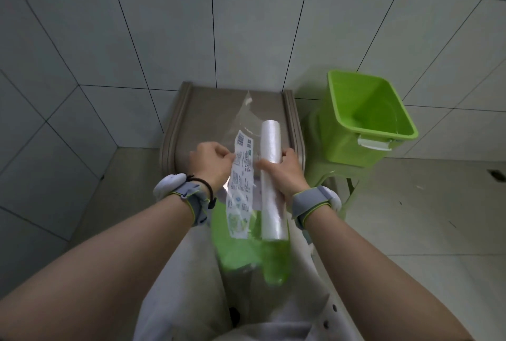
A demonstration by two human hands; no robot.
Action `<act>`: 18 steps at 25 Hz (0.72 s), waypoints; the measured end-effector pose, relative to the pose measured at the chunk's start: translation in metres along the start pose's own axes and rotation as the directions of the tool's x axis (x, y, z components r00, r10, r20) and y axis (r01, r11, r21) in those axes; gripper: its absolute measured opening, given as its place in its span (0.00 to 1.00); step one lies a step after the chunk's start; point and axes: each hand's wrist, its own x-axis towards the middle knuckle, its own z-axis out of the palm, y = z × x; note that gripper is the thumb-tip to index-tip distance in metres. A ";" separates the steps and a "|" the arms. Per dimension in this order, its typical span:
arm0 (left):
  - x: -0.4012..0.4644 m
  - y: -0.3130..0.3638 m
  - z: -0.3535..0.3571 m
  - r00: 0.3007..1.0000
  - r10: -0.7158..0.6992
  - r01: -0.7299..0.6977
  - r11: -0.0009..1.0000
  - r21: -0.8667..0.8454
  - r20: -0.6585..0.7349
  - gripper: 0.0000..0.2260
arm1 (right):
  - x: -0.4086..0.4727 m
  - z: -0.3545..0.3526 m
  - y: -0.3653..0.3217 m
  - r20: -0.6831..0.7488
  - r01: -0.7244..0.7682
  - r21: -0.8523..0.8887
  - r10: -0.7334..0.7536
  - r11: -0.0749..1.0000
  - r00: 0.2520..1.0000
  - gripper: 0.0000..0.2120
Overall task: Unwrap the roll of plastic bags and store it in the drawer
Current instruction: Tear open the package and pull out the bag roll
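Note:
A long white roll of plastic bags (271, 176) stands nearly upright in front of me, gripped around its middle by my right hand (287, 173). To its left hangs the clear wrapper with a printed white label (242, 184); my left hand (212, 161) pinches the wrapper's left edge. The wrapper's clear top end (247, 114) sticks up beyond the roll. The roll lies outside the label part of the wrapper, side by side with it. No drawer front is visible from this angle.
A grey-brown cabinet top (208, 110) sits against the tiled wall below my hands. A green plastic bin (367, 121) stands on a green stool (325, 176) to the right. Another green stool (241, 247) is under me, between my knees. Tiled floor extends right.

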 end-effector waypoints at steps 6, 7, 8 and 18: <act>0.002 -0.001 -0.003 0.998 0.046 -0.046 0.999 0.016 -0.041 0.12 | -0.001 -0.004 0.003 -0.032 0.042 -0.051 -0.044 0.998 0.999 0.36; 0.002 -0.002 -0.003 0.998 0.050 -0.049 0.999 0.017 -0.048 0.12 | 0.000 -0.004 0.005 -0.045 0.047 -0.086 -0.051 0.995 0.998 0.37; 0.002 -0.002 -0.004 0.997 0.046 -0.045 0.999 0.011 -0.059 0.11 | 0.001 -0.004 0.006 -0.071 0.044 -0.137 -0.054 0.990 0.996 0.35; 0.000 -0.016 -0.002 0.992 -0.022 0.028 0.999 0.046 -0.126 0.06 | 0.008 -0.016 0.010 -0.041 -0.017 -0.209 0.008 0.978 0.999 0.32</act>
